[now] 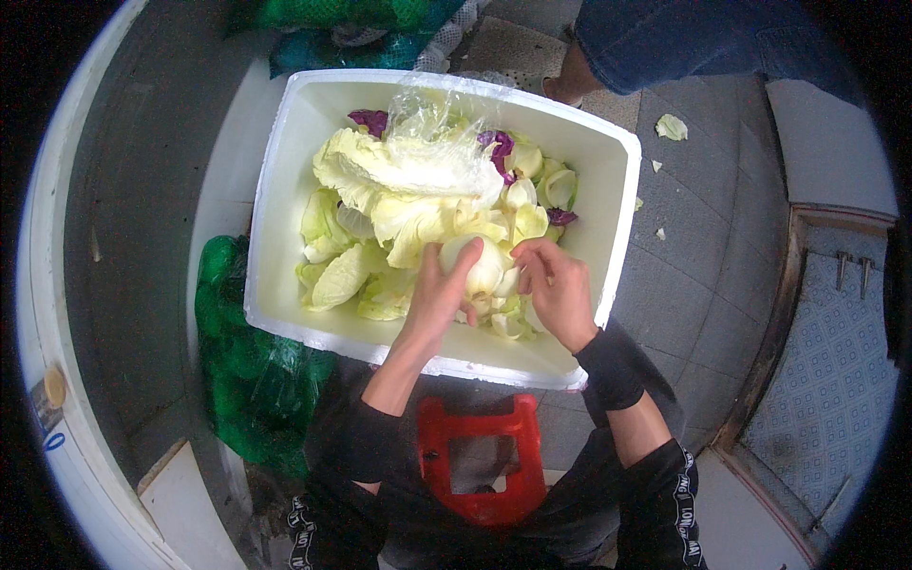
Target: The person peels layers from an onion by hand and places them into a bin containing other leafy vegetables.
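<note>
My left hand [439, 292] is wrapped around a pale, partly peeled onion [476, 265], thumb on top, over a white foam box [278, 206]. A loosened outer onion layer [508, 282] stands off the onion's right side. The curled fingers of my right hand [559, 288] pinch at its edge, though the fingertips are partly hidden. Beneath both hands, the box holds a large cabbage leaf [413, 171], smaller pale green leaves [338, 278], shed onion layers [559, 185] and purple cabbage scraps [499, 151]. Clear plastic film [434, 107] lies bunched at the far side.
Green mesh bags [242, 356] stand left of the box, with more mesh sacks [349, 46] beyond it. A red plastic stool [481, 456] is between my legs. Another person's jeans-clad leg [684, 43] is at the far right. Leaf scraps [671, 127] lie on the tiled floor.
</note>
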